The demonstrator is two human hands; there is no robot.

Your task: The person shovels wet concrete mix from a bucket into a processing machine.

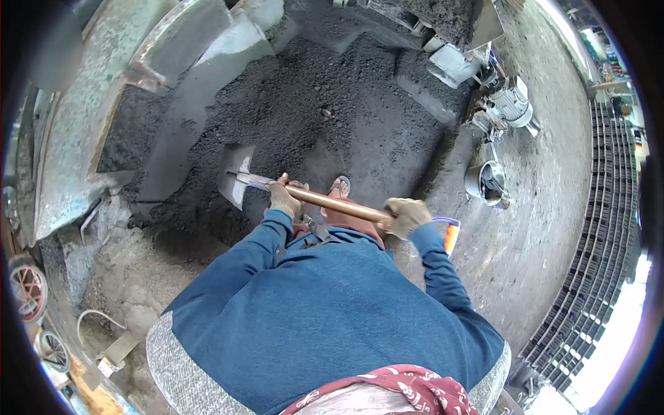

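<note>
A shovel with a wooden shaft (339,203) lies nearly level across the front of my body. My left hand (286,196), in a tan glove, is wrapped round the shaft close to the metal blade (236,173). Farther along, towards the orange and purple handle (451,237), my gloved right hand (407,217) is closed on the shaft. The blade is over the edge of dark, crumbly material (270,117) and no heap shows on it. One sandalled foot (340,187) shows beyond the shaft.
A motor (513,105) stands at the right, with a metal bucket (486,183) below it. Stacked dark blocks (595,235) line the far right. Worn metal sheets (90,117) stand at the left, above a spoked wheel (29,289). A low ledge (443,159) borders the pit.
</note>
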